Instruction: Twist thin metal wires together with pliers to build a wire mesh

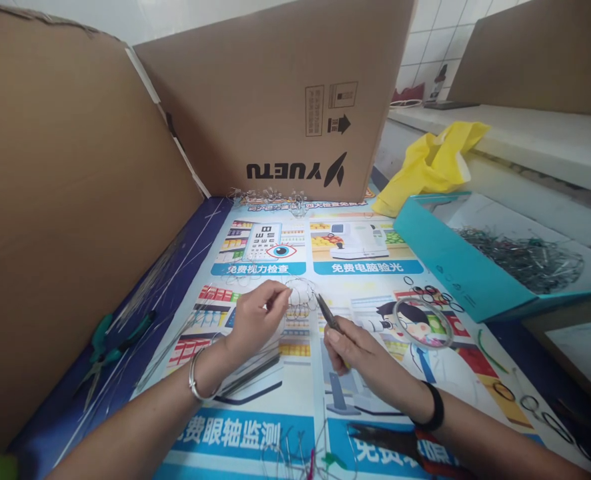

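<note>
My left hand is closed in a pinch on the edge of a thin wire ring, just above the printed sheet. Finer bends of wire seem to cross it, but they are too thin to make out. In my right hand is a pair of slim pliers, the fingers wrapped round the handles. The pliers' tips touch or nearly touch the ring's right side; whether they grip it I cannot tell.
Green-handled pliers and long straight wires lie left. Red-handled pliers lie near my right forearm. A teal box holds many wire pieces. Nearby are a clear ring and a yellow bag. Cardboard walls stand behind and left.
</note>
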Available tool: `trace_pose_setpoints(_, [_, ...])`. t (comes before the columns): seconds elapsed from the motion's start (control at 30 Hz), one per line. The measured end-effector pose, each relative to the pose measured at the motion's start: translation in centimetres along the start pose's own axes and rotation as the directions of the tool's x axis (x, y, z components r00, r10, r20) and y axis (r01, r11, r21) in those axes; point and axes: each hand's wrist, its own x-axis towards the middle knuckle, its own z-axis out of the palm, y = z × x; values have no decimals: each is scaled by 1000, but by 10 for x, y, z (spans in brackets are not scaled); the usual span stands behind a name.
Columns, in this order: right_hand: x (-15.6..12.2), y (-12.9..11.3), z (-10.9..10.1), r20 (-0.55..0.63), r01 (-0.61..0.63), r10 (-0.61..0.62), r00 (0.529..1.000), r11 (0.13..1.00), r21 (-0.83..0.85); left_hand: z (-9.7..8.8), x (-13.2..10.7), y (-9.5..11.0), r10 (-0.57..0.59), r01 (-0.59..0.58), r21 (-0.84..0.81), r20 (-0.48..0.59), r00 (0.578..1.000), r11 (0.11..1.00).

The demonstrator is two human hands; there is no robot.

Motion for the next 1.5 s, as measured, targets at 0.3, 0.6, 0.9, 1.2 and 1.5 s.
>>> trace_pose_setpoints(0.3, [-4, -4, 4, -105, 5, -65, 992, 870, -492, 8, -11, 7, 117, -118, 14, 84, 990, 993])
trace_pose_setpoints(0.6, [3, 7, 1, -157, -18, -63, 986, 885, -464, 14, -20, 8, -156, 270, -299, 353, 922, 915])
trace_pose_setpoints(0.9, [5, 7, -1, -190, -28, -55, 980, 912, -408, 19, -19, 12, -319, 547, -464, 482, 816, 697])
trace_pose_setpoints(1.2, [4, -3, -8, -68, 52, -95, 993, 883, -467, 18, -19, 6, -297, 554, -507, 501, 813, 660])
trace_pose_setpoints(1.5, [5, 2, -12, -15, 91, -112, 994, 873, -478, 17, -21, 6, -247, 583, -552, 565, 788, 597])
